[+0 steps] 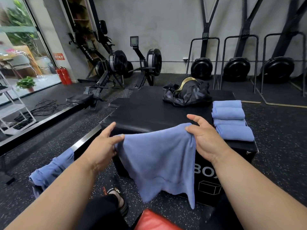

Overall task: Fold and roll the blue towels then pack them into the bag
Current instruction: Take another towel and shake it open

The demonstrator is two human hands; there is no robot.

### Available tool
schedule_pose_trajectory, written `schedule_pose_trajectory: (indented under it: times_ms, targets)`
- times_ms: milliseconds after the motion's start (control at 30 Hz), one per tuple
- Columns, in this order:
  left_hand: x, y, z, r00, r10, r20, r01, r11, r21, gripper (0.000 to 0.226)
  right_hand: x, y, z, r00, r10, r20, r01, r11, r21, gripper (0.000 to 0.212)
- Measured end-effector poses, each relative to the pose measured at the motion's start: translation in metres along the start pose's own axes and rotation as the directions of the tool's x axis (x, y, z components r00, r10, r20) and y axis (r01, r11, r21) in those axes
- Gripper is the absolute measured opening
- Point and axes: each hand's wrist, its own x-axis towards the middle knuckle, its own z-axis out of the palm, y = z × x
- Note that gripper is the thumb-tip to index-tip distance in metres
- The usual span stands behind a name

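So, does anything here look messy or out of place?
Mostly tidy: four rolled towels lie in a neat row on the black box near the duffel bag. One oddity: a crumpled blue towel is draped off to the left, away from the rest. Both hands pinch an unfolded towel.

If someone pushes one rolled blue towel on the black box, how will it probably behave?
The rolled towels look soft and probably light. Being rounded, one may roll or loosen when pushed. The held towel sags between both hands, so the fabric seems floppy.
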Motion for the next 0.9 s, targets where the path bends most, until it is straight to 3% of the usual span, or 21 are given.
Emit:
schedule_pose_trajectory:
  times_ms: [67, 167, 267, 400, 500, 600, 733, 900]
  targets:
    - [0.000, 0.011, -0.001, 0.999, 0.035, -0.033, -0.036, 0.998, -0.042, 0.066, 0.001, 0.005, -0.006, 0.998, -0.007, -0.061, -0.008, 0.974, -0.228, 0.049]
    - [0.001, 0.020, 0.000, 0.994, 0.091, -0.052, -0.093, 0.995, -0.034, 0.045, 0.003, 0.011, -0.014, 0.983, -0.071, -0.167, -0.002, 0.916, -0.402, 0.046]
    - [0.001, 0.021, 0.001, 0.995, 0.078, -0.055, -0.079, 0.997, -0.013, 0.026, 0.002, 0.013, -0.015, 0.964, -0.089, -0.250, -0.024, 0.909, -0.417, 0.035]
    - [0.007, 0.018, 0.004, 0.990, 0.034, -0.137, -0.034, 0.999, 0.000, 0.011, 0.009, 0.015, -0.018, 0.961, 0.014, -0.276, -0.089, 0.961, -0.262, 0.037]
    - [0.008, 0.017, 0.002, 0.987, -0.009, -0.163, 0.006, 1.000, -0.017, 0.015, 0.007, 0.011, -0.021, 0.979, 0.098, -0.178, -0.126, 0.980, -0.152, 0.039]
    - [0.005, 0.017, 0.002, 0.990, -0.090, -0.105, 0.075, 0.988, -0.138, 0.019, 0.003, 0.014, -0.020, 0.980, 0.199, -0.010, -0.199, 0.973, -0.117, 0.037]
    - [0.002, 0.027, 0.012, 0.997, -0.078, -0.021, 0.074, 0.989, -0.128, 0.024, -0.003, 0.033, -0.003, 0.973, 0.228, 0.038, -0.212, 0.945, -0.249, 0.032]
    - [-0.004, 0.058, 0.011, 0.998, 0.017, 0.067, -0.011, 0.995, -0.099, 0.040, -0.013, 0.049, 0.018, 0.956, 0.280, 0.091, -0.244, 0.925, -0.291, 0.026]
